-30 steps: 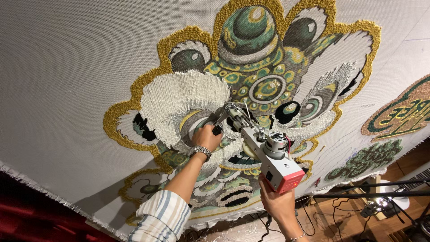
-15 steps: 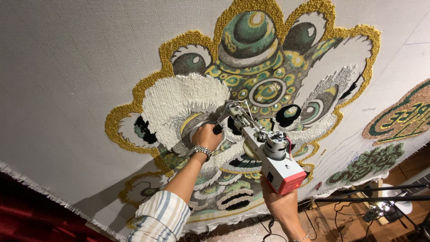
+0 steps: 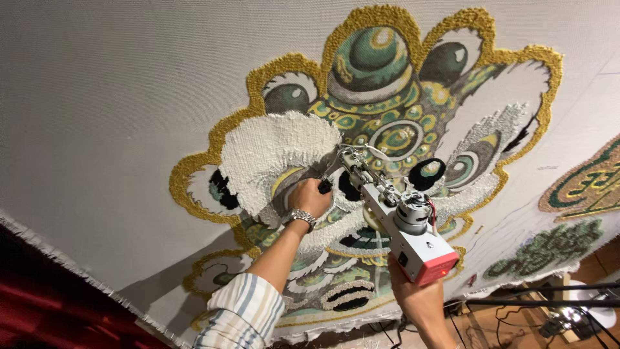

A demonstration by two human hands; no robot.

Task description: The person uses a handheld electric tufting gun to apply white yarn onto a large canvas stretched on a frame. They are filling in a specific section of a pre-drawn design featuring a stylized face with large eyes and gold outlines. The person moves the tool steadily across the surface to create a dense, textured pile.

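Observation:
A tufting gun (image 3: 402, 223) with a grey body, a silver motor and a red rear end points its needle tip at a stretched grey cloth (image 3: 116, 97). The cloth carries a tufted lion-mask design (image 3: 381, 110) in gold, green, white and black. My left hand (image 3: 310, 197), with a metal watch on the wrist and a striped sleeve, grips the gun's black front handle beside the white tufted patch (image 3: 271, 152). My right hand (image 3: 413, 297) holds the gun's rear grip from below, partly hidden by the body.
Other tufted designs sit at the right: a green and gold one (image 3: 588, 181) and a dark green one (image 3: 549, 249). The cloth's frayed lower edge (image 3: 58, 255) runs over a dark red drape. Black bars and cables (image 3: 542, 304) lie at the lower right.
The gun and both hands have kept almost the same place on the design; the view has shifted slightly.

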